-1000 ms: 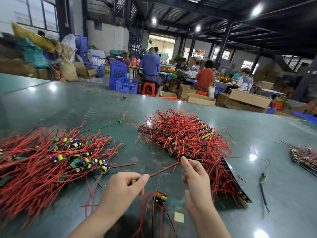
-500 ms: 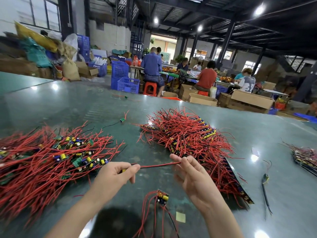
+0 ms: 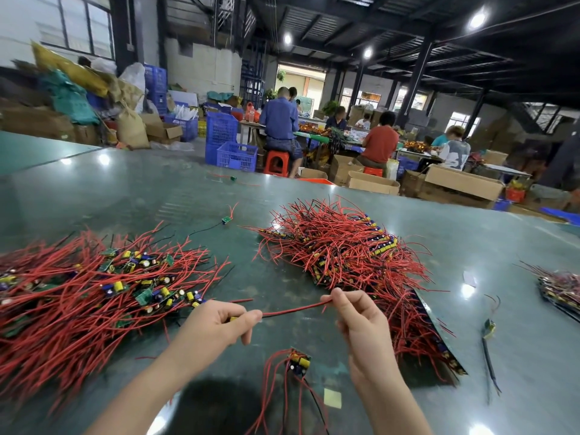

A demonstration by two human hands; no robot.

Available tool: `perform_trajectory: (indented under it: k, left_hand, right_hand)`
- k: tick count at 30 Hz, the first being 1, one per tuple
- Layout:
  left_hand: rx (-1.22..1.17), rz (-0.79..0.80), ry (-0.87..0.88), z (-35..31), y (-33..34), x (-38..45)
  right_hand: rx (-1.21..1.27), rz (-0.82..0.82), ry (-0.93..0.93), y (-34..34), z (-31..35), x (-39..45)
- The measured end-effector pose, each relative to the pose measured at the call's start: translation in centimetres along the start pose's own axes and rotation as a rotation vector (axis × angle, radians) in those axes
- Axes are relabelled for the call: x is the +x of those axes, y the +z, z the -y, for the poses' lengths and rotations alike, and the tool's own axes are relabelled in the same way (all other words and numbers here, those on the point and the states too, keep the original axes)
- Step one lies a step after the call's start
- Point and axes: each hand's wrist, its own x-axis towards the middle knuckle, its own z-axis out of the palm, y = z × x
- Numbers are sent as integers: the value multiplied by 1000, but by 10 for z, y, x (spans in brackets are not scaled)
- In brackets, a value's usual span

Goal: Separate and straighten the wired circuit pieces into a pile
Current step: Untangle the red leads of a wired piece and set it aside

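My left hand (image 3: 219,324) grips a small circuit piece, mostly hidden in the fingers. Its red wire (image 3: 293,309) runs right to my right hand (image 3: 357,318), which pinches the wire's far end. The wire hangs nearly straight above the green table (image 3: 157,196). A large spread pile of red-wired circuit pieces (image 3: 94,296) lies at the left. A denser heap of wired pieces (image 3: 345,259) lies beyond my right hand. One separate circuit piece (image 3: 299,362) with red and black wires lies on the table between my forearms.
A stray circuit piece (image 3: 226,219) lies at mid-table, another stray piece (image 3: 489,328) at the right, and a further bundle (image 3: 561,287) at the right edge. A yellow paper scrap (image 3: 332,398) lies near me. People work at far tables beside blue crates (image 3: 235,155) and cardboard boxes.
Both hands have risen and drawn apart, pulling the red wire out from slack to nearly straight. The view has shifted slightly; the piles have not moved.
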Motion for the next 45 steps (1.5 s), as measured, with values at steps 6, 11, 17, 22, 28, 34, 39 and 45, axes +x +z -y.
perform_trajectory:
  k: [6,11,17,22,28,34,39,45]
  left_hand:
    - [108,16,2,3,7,-1]
    - [468,-265,-48,9,0,0]
    - [940,-530,-206,28,-26,7]
    - [1043,-361,-189,39,-15,8]
    - [1113,-217,-184,46,-7,6]
    - [1153,-395,-42,56,-18,4]
    - [1347,-306,-260,55,-16,9]
    - [1182,-426,-134,51,-17,10]
  right_hand:
    - [-168,-181,-297,0,-6,-2]
    - [-216,-80,-162,-3,-4,3]
    - [72,-142,186,-12,0,12]
    - [116,-126,223,-10,1,12]
    - [-153,69,181,-9,3,7]
    - [-914,348,-51,-18,2,8]
    - [-1057,533,12,-22,-2,8]
    - [-1212,563,-30,-11,-20,4]
